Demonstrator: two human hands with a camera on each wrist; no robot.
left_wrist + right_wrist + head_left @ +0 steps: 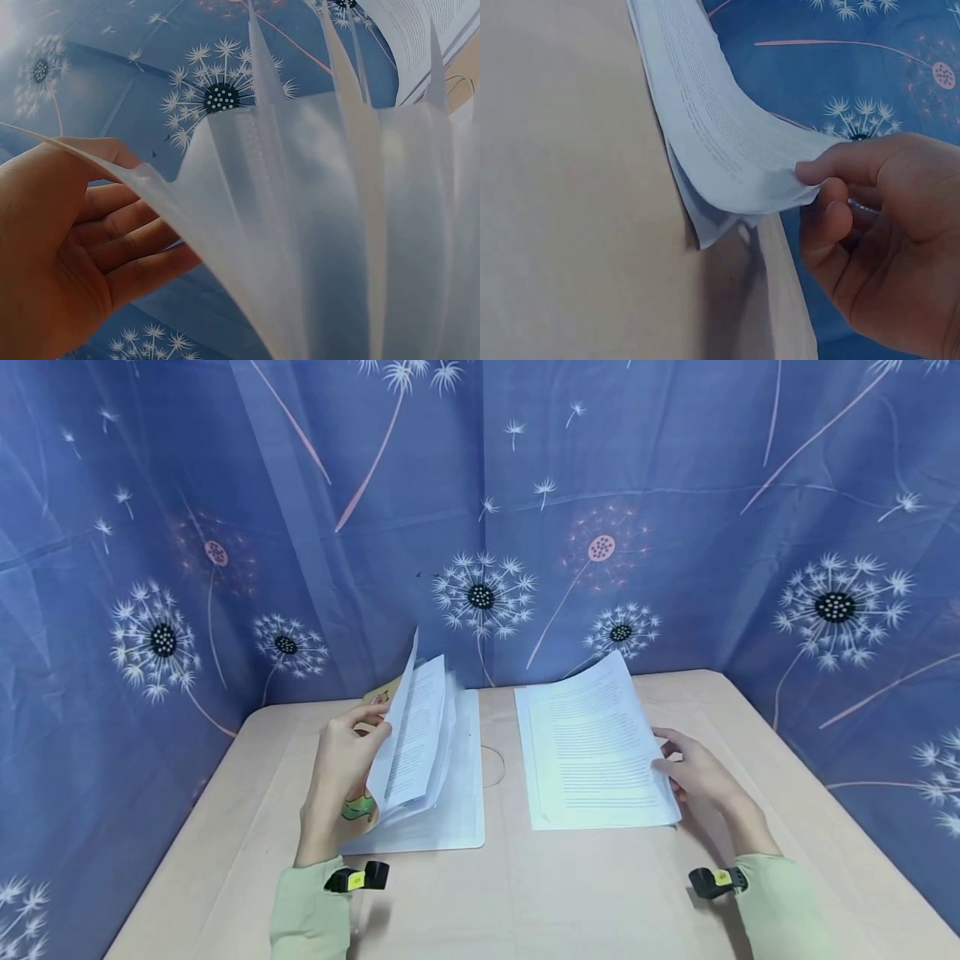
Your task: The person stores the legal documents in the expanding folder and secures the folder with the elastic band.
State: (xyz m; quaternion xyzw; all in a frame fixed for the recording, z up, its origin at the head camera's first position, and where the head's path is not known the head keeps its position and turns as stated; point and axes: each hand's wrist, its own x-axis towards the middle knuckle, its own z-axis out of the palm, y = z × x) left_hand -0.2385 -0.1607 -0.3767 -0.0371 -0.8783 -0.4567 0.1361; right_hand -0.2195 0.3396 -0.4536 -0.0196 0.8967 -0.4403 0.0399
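Evidently part-way through, the work shows a folder (459, 817) fanned open left of the frame's centre, its raised leaves pinched by the left hand (341, 760), with a printed page (417, 735) seemingly inside it. Right of centre, the right hand (701, 772) grips the edge of a loose paper stack (592, 760), which lies outside the folder on the surface (600, 893), apparently not yet dealt with.

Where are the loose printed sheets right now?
In the head view, the loose printed sheets are right of the open folder, over the right half of the table, their right edge pinched by the right hand.
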